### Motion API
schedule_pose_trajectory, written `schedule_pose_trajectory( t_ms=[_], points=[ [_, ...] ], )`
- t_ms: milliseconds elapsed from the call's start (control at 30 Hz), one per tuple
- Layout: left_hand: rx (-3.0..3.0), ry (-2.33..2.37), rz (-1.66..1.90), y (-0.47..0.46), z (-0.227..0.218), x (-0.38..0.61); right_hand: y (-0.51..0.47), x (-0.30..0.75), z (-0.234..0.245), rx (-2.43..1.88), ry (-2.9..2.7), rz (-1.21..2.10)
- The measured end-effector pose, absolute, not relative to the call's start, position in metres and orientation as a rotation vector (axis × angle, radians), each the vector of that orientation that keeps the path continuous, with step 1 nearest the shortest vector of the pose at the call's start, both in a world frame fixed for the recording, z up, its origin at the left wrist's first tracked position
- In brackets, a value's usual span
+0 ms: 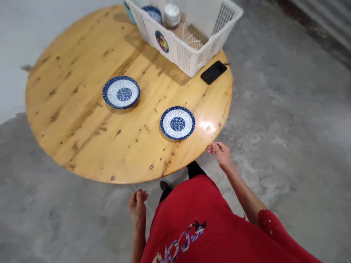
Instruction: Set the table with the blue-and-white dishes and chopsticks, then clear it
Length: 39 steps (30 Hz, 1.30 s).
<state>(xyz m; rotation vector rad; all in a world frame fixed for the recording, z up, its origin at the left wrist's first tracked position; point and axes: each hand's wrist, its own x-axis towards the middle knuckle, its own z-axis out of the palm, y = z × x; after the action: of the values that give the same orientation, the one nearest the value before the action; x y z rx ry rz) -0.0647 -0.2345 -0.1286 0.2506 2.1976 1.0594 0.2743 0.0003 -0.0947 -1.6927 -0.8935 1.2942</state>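
Note:
My left hand (pixel 137 205) hangs below the near edge of the round wooden table, its fingers loosely bent and apart with nothing in them. At the table's right front edge is my right hand (pixel 221 154), holding nothing, fingers half curled and thumb apart; whether it touches the edge I cannot tell. Nearest to it on the tabletop lies a blue-and-white plate (pixel 177 123) with a dark blue rim. Further left and back sits a small stack of matching plates (pixel 121 92).
A white plastic basket (pixel 178 51) stands at the table's back right, holding blue-rimmed dishes (pixel 153 14), stacked white bowls (pixel 172 14) and some sticks. Beside it lies a black phone (pixel 214 72). The wooden table (pixel 82 120) has a curved edge above the grey concrete floor (pixel 287 153).

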Motion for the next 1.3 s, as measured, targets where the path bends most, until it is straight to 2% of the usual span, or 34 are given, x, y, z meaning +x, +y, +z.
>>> schedule_pose_trajectory(
  t_ms=[133,267,533,900,1300],
  points=[
    [0.371,2.112,1.022,-0.278,-0.143,-0.111,-0.087,0.237,-0.098,-1.708,-0.804,1.260],
    [0.415,2.087,0.983,-0.342,-0.152,-0.154,-0.163,0.177,-0.098,-1.732,-0.763,1.362],
    [0.386,2.049,1.094,-0.395,-0.152,-0.193,-0.233,0.090,-0.087,-1.641,-1.148,1.522],
    [0.591,2.033,1.052,-0.347,-0.130,-0.222,-0.239,0.039,-0.096,-1.726,-1.200,1.633],
    [0.924,2.016,1.040,-0.196,-0.077,-0.301,-0.161,-0.033,-0.097,-1.660,-1.174,1.567]
  ],
)
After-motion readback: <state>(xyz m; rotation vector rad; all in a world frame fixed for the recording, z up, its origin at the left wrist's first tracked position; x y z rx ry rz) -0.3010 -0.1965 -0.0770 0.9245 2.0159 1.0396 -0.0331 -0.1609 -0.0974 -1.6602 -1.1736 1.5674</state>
